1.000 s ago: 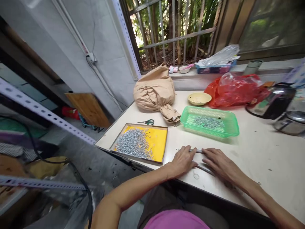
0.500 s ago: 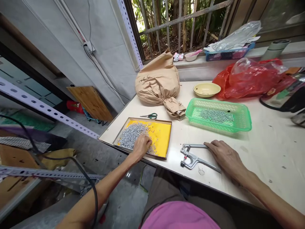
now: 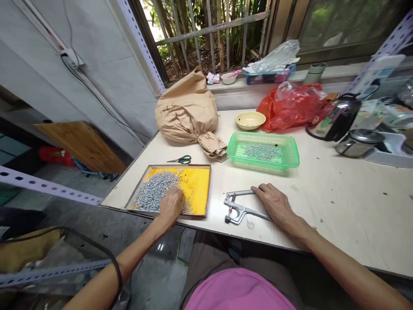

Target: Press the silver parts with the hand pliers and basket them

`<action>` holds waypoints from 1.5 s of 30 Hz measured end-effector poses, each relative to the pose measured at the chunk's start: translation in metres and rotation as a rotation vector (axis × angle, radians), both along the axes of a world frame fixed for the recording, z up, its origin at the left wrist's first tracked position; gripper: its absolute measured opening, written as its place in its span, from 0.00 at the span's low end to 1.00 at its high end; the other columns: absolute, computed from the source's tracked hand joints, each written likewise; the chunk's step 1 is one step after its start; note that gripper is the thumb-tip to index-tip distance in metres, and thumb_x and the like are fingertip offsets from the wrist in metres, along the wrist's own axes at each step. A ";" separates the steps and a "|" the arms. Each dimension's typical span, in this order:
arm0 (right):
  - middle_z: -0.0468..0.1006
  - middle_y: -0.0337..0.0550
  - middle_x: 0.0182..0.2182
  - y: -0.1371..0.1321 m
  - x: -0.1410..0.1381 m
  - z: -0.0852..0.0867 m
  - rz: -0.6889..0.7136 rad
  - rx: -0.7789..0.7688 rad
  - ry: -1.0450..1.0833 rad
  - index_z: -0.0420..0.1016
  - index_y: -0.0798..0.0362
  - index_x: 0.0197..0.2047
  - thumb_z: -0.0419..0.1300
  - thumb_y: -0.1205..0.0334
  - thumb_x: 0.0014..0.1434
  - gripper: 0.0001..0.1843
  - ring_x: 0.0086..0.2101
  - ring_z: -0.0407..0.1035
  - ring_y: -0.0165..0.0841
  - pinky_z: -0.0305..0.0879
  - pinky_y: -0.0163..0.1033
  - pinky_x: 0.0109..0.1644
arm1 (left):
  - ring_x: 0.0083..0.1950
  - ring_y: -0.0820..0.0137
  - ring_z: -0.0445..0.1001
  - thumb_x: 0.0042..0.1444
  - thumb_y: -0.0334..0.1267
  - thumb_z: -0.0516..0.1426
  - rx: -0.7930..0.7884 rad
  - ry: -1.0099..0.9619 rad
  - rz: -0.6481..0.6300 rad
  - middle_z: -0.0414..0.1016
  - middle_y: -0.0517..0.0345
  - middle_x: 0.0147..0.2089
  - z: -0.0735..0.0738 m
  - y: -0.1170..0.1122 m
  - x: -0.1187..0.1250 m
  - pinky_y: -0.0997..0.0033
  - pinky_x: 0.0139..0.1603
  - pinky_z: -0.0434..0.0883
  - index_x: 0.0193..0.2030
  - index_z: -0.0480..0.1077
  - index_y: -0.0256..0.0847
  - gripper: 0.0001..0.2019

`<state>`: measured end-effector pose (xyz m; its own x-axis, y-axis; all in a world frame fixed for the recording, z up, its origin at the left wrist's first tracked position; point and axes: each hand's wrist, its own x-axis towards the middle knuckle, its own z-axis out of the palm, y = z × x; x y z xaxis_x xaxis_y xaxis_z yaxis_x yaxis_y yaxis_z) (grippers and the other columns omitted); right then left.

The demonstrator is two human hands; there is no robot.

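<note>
My left hand [image 3: 172, 204] is in a shallow tray [image 3: 209, 189] lined with yellow, at the edge of a heap of small silvery metal pieces [image 3: 154, 189]. Its fingers are curled closed, and what they hold is hidden. Lying on the tabletop are grey metal hand-press pliers [image 3: 240, 211] with a spring and a round black end. My right hand [image 3: 274, 202] rests over the ends of their handles, with its fingers closed on the upper one. A small clear ring-like bit [image 3: 250, 224] lies just below the pliers.
Behind the tray lie green-handled scissors [image 3: 184, 159] and a tied brown cloth sack [image 3: 187, 114]. A green basket [image 3: 292, 161] holds more metal pieces. Farther back are a yellow bowl [image 3: 250, 125], a red plastic bag [image 3: 290, 110] and a kettle [image 3: 342, 116]. The table's front edge runs below my hands.
The view has turned to the right, so everything sits farther left and more of the table's right side shows. Both hands keep their places at the tray and the pliers.
</note>
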<state>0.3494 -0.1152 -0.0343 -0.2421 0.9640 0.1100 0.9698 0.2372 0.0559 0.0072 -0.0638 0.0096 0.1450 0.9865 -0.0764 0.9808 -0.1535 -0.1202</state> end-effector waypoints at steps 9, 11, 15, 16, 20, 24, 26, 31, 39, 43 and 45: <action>0.73 0.47 0.40 -0.003 0.000 -0.012 -0.040 0.000 0.014 0.70 0.51 0.52 0.48 0.75 0.62 0.19 0.40 0.62 0.38 0.56 0.39 0.34 | 0.51 0.60 0.69 0.61 0.40 0.51 -0.055 0.034 0.010 0.74 0.47 0.44 0.012 -0.012 0.019 0.69 0.41 0.65 0.37 0.74 0.37 0.12; 0.73 0.47 0.41 -0.004 -0.003 -0.008 -0.052 -0.024 0.011 0.70 0.51 0.52 0.48 0.73 0.63 0.19 0.41 0.62 0.38 0.56 0.39 0.35 | 0.50 0.59 0.70 0.60 0.39 0.50 -0.072 0.055 0.023 0.74 0.46 0.45 0.012 -0.007 0.023 0.68 0.40 0.66 0.37 0.74 0.36 0.13; 0.72 0.47 0.42 0.002 -0.003 0.004 -0.061 -0.093 0.010 0.70 0.50 0.51 0.47 0.71 0.63 0.17 0.42 0.61 0.38 0.54 0.38 0.36 | 0.46 0.59 0.73 0.57 0.37 0.51 -0.120 0.019 0.030 0.76 0.46 0.43 0.009 0.009 0.026 0.68 0.37 0.65 0.37 0.74 0.37 0.11; 0.72 0.47 0.42 0.004 -0.001 0.006 -0.055 -0.108 0.011 0.70 0.50 0.50 0.48 0.71 0.63 0.16 0.42 0.61 0.38 0.53 0.38 0.35 | 0.44 0.59 0.74 0.57 0.37 0.51 -0.127 -0.001 0.030 0.76 0.47 0.41 0.008 0.011 0.026 0.68 0.37 0.65 0.37 0.74 0.38 0.11; 0.72 0.47 0.39 0.006 0.007 0.010 -0.003 -0.107 0.023 0.71 0.52 0.42 0.48 0.71 0.63 0.12 0.40 0.61 0.37 0.52 0.39 0.37 | 0.40 0.62 0.74 0.56 0.37 0.51 -0.070 -0.129 -0.001 0.77 0.48 0.38 0.008 0.008 0.019 0.68 0.37 0.65 0.36 0.73 0.38 0.10; 0.71 0.47 0.37 0.000 0.014 0.003 0.019 -0.017 0.060 0.69 0.55 0.42 0.47 0.73 0.62 0.11 0.38 0.61 0.36 0.51 0.40 0.41 | 0.36 0.67 0.73 0.56 0.38 0.50 -0.024 -0.442 -0.075 0.77 0.54 0.34 0.014 -0.012 0.021 0.69 0.39 0.66 0.34 0.72 0.39 0.10; 0.71 0.46 0.35 -0.003 0.016 0.000 0.040 0.011 0.080 0.68 0.55 0.40 0.47 0.69 0.63 0.09 0.37 0.60 0.37 0.51 0.40 0.40 | 0.34 0.68 0.73 0.56 0.40 0.51 -0.066 -0.617 -0.075 0.77 0.56 0.33 0.017 -0.024 0.031 0.70 0.38 0.67 0.34 0.72 0.39 0.10; 0.70 0.47 0.33 -0.010 0.020 0.009 0.069 0.115 0.057 0.69 0.54 0.38 0.48 0.59 0.66 0.12 0.35 0.59 0.37 0.48 0.41 0.37 | 0.31 0.69 0.72 0.55 0.42 0.52 -0.228 -0.883 -0.062 0.75 0.58 0.29 0.016 -0.043 0.068 0.73 0.34 0.66 0.33 0.72 0.40 0.11; 0.69 0.45 0.30 -0.019 0.040 0.028 0.035 0.264 0.000 0.72 0.53 0.38 0.46 0.60 0.68 0.15 0.32 0.58 0.35 0.45 0.40 0.36 | 0.54 0.63 0.71 0.56 0.46 0.55 -0.466 -1.186 -0.108 0.75 0.48 0.50 0.003 -0.040 0.100 0.69 0.49 0.66 0.35 0.69 0.40 0.11; 0.69 0.45 0.30 -0.023 0.046 0.023 0.044 0.248 0.049 0.72 0.53 0.38 0.46 0.58 0.68 0.15 0.33 0.59 0.35 0.46 0.40 0.36 | 0.50 0.63 0.72 0.51 0.48 0.60 -0.710 -1.277 -0.145 0.76 0.47 0.47 0.001 -0.037 0.119 0.68 0.49 0.66 0.33 0.70 0.38 0.14; 0.69 0.45 0.30 -0.026 0.047 0.020 0.048 0.235 0.090 0.72 0.53 0.38 0.46 0.58 0.68 0.16 0.33 0.59 0.35 0.48 0.40 0.37 | 0.43 0.66 0.74 0.49 0.49 0.62 -0.842 -1.300 -0.118 0.77 0.50 0.40 -0.001 -0.035 0.127 0.69 0.45 0.67 0.32 0.71 0.37 0.15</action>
<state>0.3968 -0.1411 -0.0144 -0.2657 0.8970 0.3532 0.9614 0.2735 0.0289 0.1346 -0.0989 0.0090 0.6195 0.7038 -0.3476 0.3157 0.1821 0.9312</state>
